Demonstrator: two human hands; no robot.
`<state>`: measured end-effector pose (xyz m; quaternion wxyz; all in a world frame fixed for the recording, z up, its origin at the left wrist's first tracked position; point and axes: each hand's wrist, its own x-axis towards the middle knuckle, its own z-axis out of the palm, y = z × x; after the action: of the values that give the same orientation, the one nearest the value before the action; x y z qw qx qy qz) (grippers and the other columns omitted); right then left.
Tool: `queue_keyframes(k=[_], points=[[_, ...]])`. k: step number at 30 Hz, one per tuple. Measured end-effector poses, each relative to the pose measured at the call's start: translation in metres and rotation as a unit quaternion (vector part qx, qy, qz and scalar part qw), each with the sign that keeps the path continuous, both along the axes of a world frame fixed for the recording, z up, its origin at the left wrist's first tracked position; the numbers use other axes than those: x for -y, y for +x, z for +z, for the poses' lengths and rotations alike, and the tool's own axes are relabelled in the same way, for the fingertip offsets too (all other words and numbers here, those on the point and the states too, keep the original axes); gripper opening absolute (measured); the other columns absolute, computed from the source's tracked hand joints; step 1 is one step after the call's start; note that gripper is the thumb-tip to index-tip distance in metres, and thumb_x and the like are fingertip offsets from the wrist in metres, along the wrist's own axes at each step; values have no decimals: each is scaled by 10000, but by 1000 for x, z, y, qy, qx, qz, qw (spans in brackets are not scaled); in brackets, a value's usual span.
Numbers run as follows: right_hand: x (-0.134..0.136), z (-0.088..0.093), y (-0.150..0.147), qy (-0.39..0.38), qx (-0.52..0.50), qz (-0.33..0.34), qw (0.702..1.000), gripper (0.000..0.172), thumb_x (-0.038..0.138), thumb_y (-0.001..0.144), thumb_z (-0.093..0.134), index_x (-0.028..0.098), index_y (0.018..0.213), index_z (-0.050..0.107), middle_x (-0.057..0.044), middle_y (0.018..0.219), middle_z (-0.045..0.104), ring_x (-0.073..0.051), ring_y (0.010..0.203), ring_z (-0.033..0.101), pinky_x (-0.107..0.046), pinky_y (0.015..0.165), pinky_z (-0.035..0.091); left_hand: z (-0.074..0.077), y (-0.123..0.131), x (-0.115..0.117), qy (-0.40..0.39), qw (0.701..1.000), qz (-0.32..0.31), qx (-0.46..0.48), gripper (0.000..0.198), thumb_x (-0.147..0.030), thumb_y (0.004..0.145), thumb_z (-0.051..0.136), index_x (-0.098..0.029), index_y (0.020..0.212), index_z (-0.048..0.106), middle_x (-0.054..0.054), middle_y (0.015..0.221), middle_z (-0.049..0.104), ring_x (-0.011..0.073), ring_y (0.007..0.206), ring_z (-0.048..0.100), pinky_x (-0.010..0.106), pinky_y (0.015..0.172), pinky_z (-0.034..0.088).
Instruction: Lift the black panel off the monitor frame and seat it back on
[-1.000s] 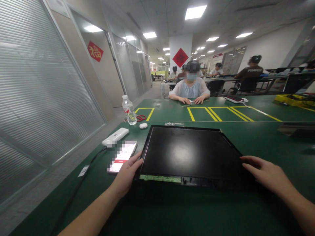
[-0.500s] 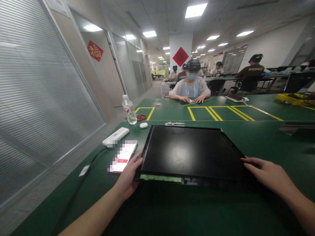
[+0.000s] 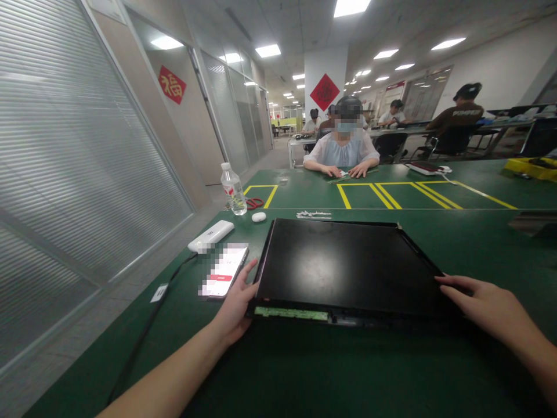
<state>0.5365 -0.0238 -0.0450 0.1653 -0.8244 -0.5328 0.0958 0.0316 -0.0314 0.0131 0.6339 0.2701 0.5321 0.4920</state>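
A black flat display panel (image 3: 348, 261) lies face up in front of me, with a dark frame around it and a green circuit strip (image 3: 291, 313) along its near left edge. At the panel's left side, my left hand (image 3: 237, 305) is closed around the edge, its lower fingers partly hidden. On the opposite side, my right hand (image 3: 478, 293) pinches the right edge between thumb and fingers. A lit phone (image 3: 226, 270) rests just beyond my left hand.
A white power bank (image 3: 212, 235) with a black cable, a small white case (image 3: 258, 216), a water bottle (image 3: 234, 190) and red-handled scissors (image 3: 255, 203) stand at the left. White scraps (image 3: 313, 215) lie behind the panel. A person (image 3: 342, 139) sits across the green table (image 3: 304, 371).
My view has shifted slightly, so the scene sits a little further right and up. Both hands keep hold of the panel; the left fingers have changed position slightly.
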Motion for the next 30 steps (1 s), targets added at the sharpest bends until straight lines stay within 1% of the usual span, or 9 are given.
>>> queue_keyframes(k=[4,6,10,15,20,22,24,26,30], points=[[-2,-5,2,10,9,-6,1000,543,666,703,495,348,966,848,-62,929,832,-376,766,745,-514,699,587,0,0,2,-9,1000,0,-18,808,-158,838,813,-273,1556,461,-32,733,752,183,546,734,244,500,550],[-2,-4,1,7,6,-13,1000,560,670,694,496,345,980,850,-65,1000,835,-386,834,755,-518,741,593,1,0,1,-10,1000,-5,-24,787,-192,845,812,-291,1551,478,-6,840,792,189,581,750,262,524,563],[-2,-2,0,-1,0,-11,1000,575,674,685,499,344,995,854,-63,1083,833,-389,899,761,-520,789,594,4,-3,2,9,999,-31,-25,686,-267,800,853,-283,1447,624,52,1127,825,253,824,810,325,667,612],[-3,-6,4,25,13,5,1000,531,679,705,517,352,963,847,-53,1008,838,-377,849,761,-515,747,597,10,-5,2,43,994,-67,-73,530,-303,695,883,-212,1211,801,75,1122,850,356,1103,768,391,844,595],[0,-7,3,11,19,3,1000,512,648,744,526,333,993,843,-72,1005,831,-362,771,746,-501,699,590,13,-7,0,74,989,-105,-73,438,-233,699,731,-227,1119,855,51,1206,843,397,1267,694,464,1010,550],[1,-7,2,13,10,4,1000,515,647,756,526,328,1006,844,-80,1038,829,-365,796,749,-498,706,591,11,-9,-1,88,986,-128,-54,441,-229,711,696,-229,1121,859,48,1271,822,405,1326,657,495,1082,516],[1,-7,1,25,5,6,1000,511,645,754,530,330,1000,848,-78,1099,827,-372,858,758,-499,734,596,7,-12,-2,117,982,-141,-43,414,-326,787,692,-227,1153,856,59,1331,796,416,1379,616,523,1133,481],[1,-7,1,29,8,4,1000,515,647,745,531,331,994,852,-75,1126,826,-381,908,761,-505,768,599,3,-15,-3,141,977,-144,-67,433,-430,837,733,-233,1206,843,71,1385,769,426,1416,581,544,1185,434],[-1,-7,2,25,25,16,999,505,634,753,529,333,998,852,-65,1101,832,-386,927,767,-511,794,600,-6,-21,-4,161,970,-147,-109,559,-467,781,852,-277,1304,799,74,1490,698,441,1494,493,598,1250,341]])
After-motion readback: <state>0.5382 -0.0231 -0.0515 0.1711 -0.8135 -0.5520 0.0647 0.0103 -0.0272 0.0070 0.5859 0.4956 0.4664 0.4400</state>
